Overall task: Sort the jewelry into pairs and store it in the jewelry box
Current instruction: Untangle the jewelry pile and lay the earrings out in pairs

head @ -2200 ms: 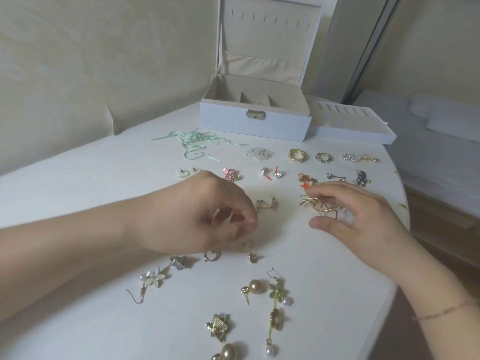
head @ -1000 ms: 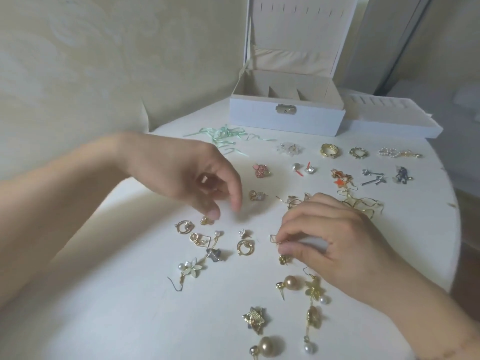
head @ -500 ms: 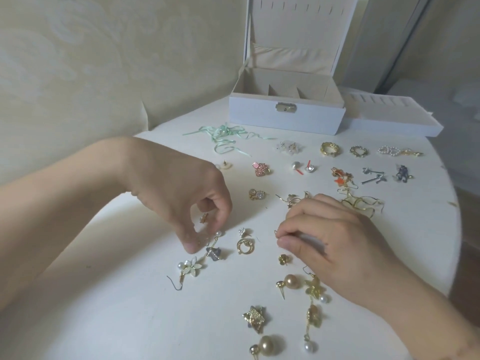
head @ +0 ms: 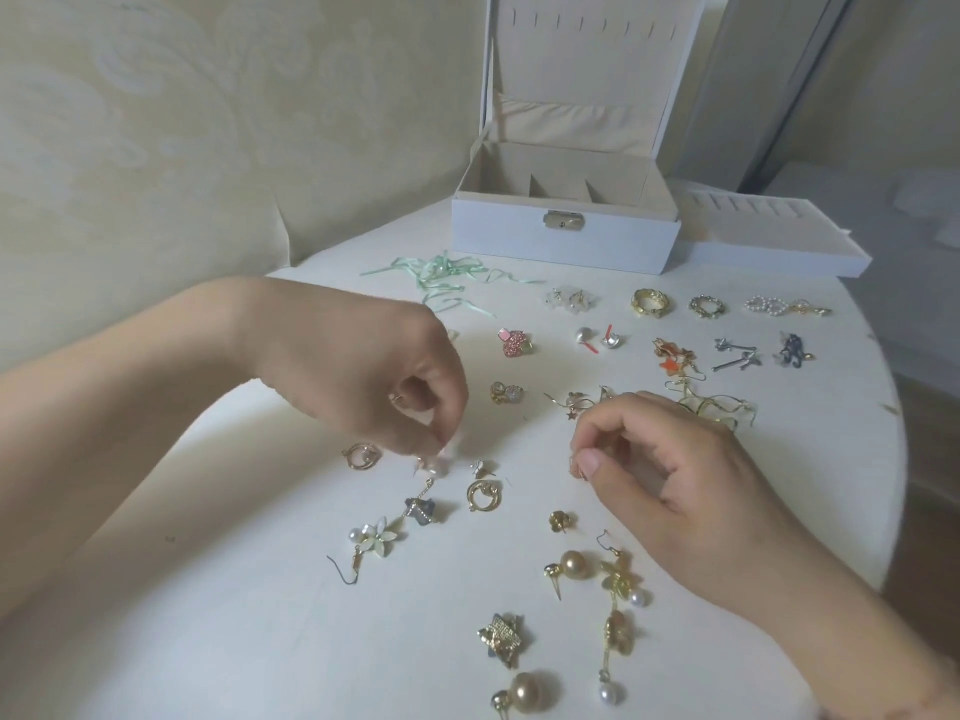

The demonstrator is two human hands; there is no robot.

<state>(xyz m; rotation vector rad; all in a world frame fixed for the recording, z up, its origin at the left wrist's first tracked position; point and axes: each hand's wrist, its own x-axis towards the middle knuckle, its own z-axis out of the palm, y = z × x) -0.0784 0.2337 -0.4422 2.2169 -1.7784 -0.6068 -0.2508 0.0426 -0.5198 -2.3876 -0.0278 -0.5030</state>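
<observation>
Many small earrings and rings lie scattered on the white table (head: 249, 615). My left hand (head: 374, 376) hovers low over the middle, fingers curled, fingertips pinching a small pale earring (head: 435, 464) just above the tabletop; a small gold piece shows inside its palm. My right hand (head: 660, 465) pinches a thin gold earring (head: 577, 467) between thumb and forefinger. A gold hoop earring (head: 362, 456) lies left of my left fingertips and a similar one (head: 483, 495) lies to their right. The white jewelry box (head: 563, 233) stands open at the back.
A removed white tray (head: 769, 241) sits right of the box. Green ribbon (head: 441, 272) lies near the box. Paired pieces line the far side: gold rings (head: 649, 302), a pearl piece (head: 769, 305), silver studs (head: 737, 353). Pearl drop earrings (head: 571, 566) lie near me. The table edge curves at right.
My left hand dropped from above the hoops to the tabletop and now pinches the pale earring. My right hand lifted slightly with the thin gold earring between its fingertips.
</observation>
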